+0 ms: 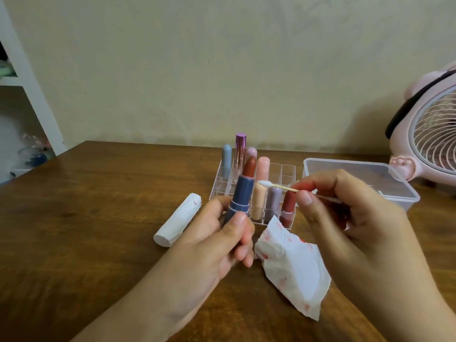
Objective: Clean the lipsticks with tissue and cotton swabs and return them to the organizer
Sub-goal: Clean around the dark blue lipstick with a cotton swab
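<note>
1. Brick-red bullet, wound out of a slate-blue tube: the open lipstick [243,191] stands nearly upright, tilted slightly right, in front of the organizer and above the tabletop [98,218].
2. Left hand [217,240] grips the tube's lower barrel, fingers [243,245] curled round it and thumb pressed on the front.
3. Right hand [345,218] pinches a cotton swab [278,187] by its wooden stick between thumb and forefinger. The white tip points left, just beside the tube's collar, not touching. A second swab seems to show behind the right fingers; cannot tell clearly.
4. Step in hand, as judged: swab cleaning of this lipstick, about to begin. The next move calls for bringing the tip to the collar edge and running it lightly round, with the tube held steady so the bullet is not gouged.
5. A crumpled tissue [293,265], spotted red, lies under the right hand; a rolled tissue [177,223], also marked red, lies left of the left hand.
6. The clear organizer [286,174] holds capped lipsticks: grey-blue, metallic purple, mauve and pink at the back; peach, lilac and red at the front. Several right-hand cells are vacant.
7. A clear plastic box [345,166] stands right of the organizer; contents unclear. A pink fan [434,134] stands beyond.
</note>
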